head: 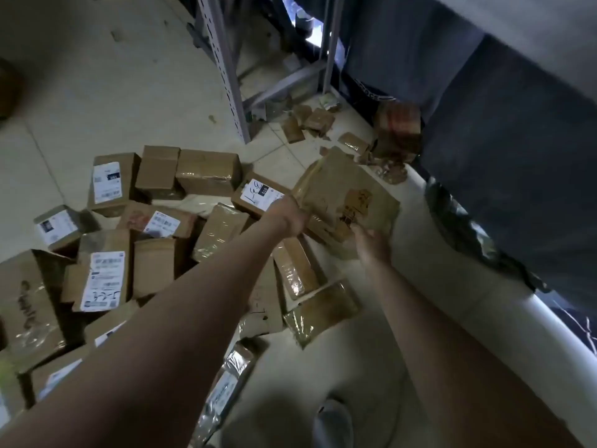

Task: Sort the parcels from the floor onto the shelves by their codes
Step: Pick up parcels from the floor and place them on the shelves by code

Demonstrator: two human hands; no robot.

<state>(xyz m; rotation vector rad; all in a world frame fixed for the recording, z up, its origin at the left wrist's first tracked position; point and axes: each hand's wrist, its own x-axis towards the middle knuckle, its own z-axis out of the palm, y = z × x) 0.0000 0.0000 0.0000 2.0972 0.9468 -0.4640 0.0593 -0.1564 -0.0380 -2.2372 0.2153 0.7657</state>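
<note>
Large flat parcel (349,202): one. Smaller cardboard parcels (106,182) on floor (97,76): roughly fifteen, heap partly hidden. Hands: two (left hand (289,215), right hand (371,244)). Shelf uprights (226,69): two. Shoe (332,421): one.

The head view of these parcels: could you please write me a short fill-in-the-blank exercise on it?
1. The left hand and the right hand hold the same flat ____ parcel.
2. The white label beside the left hand bears the handwritten code ____.
3. The boxes lie piled on the ____.
Missing words: brown; 33-1; floor.
</note>
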